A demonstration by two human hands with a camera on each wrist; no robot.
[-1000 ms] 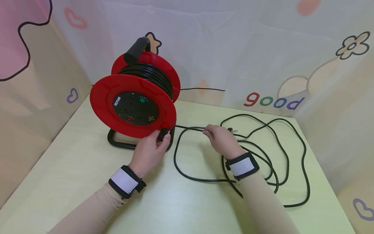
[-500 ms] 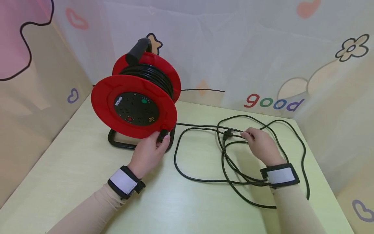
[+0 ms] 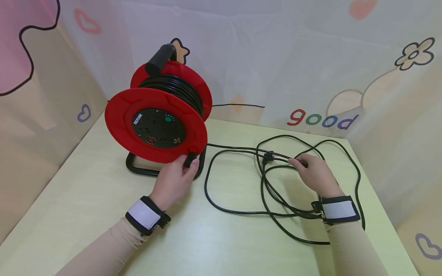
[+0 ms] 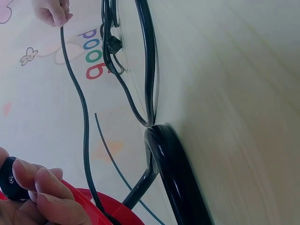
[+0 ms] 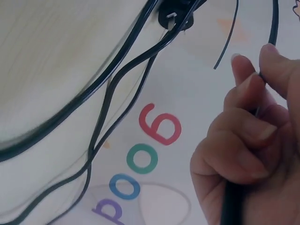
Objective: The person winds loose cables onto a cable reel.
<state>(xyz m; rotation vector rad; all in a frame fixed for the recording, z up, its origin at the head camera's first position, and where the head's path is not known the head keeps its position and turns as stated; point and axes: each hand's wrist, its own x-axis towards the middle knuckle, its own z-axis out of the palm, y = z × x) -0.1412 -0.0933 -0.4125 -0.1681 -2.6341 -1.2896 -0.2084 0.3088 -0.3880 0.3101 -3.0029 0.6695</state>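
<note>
A red cable reel (image 3: 119,126) with black cable wound on its drum stands on a black tubular frame at the table's left. My left hand (image 3: 172,178) grips the black knob (image 3: 190,159) low on the reel's front disc; the left wrist view shows its fingers (image 4: 56,194) curled round that knob (image 4: 11,180). Farther right, my right hand (image 3: 317,175) pinches the black cable (image 3: 238,148) that runs out from the reel. In the right wrist view, thumb and index finger meet on the cable (image 5: 275,26), and the other fingers curl into the palm.
Loose loops of cable (image 3: 238,212) spread across the table's right half, partly under my right forearm. A black plug (image 3: 268,156) lies among them, left of my right hand. Behind stands a printed curtain (image 3: 241,57); pale tabletop (image 3: 207,245) extends in front.
My right hand has moved right along the cable, away from the reel, leaving a longer stretch between, and has barely shifted in the last half second. The left hand stays at the knob.
</note>
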